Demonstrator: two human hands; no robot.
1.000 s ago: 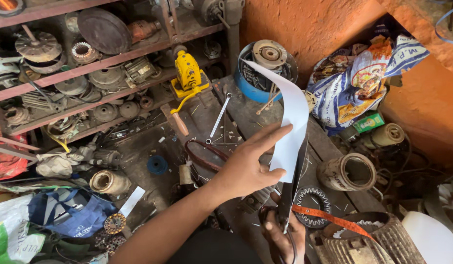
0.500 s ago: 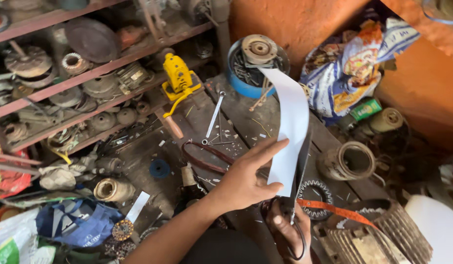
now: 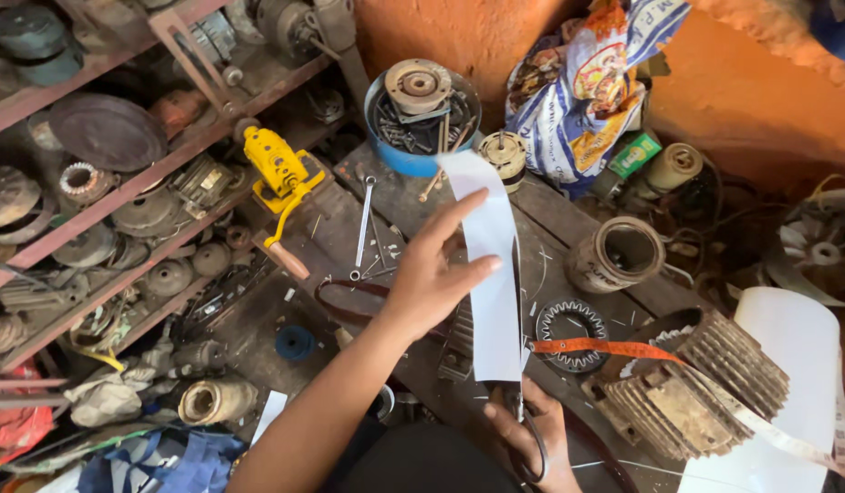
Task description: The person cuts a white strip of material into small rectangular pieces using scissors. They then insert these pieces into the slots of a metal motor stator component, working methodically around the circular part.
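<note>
Head view — left hand (image 3: 432,283) pinches white paper strip (image 3: 492,274); right hand (image 3: 532,434) grips scissors (image 3: 523,429).

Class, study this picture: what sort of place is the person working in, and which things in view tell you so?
Most likely a small motor repair workshop. Shelves hold worn metal motor parts, a finned motor housing sits on the wooden bench, and a blue tub holds bolts and tools. The left hand steadies a white sheet.

Your wooden bench (image 3: 568,228) carries a spanner (image 3: 363,219), a blue tin (image 3: 404,155), a gear ring (image 3: 573,324) and a finned motor (image 3: 687,393).
</note>
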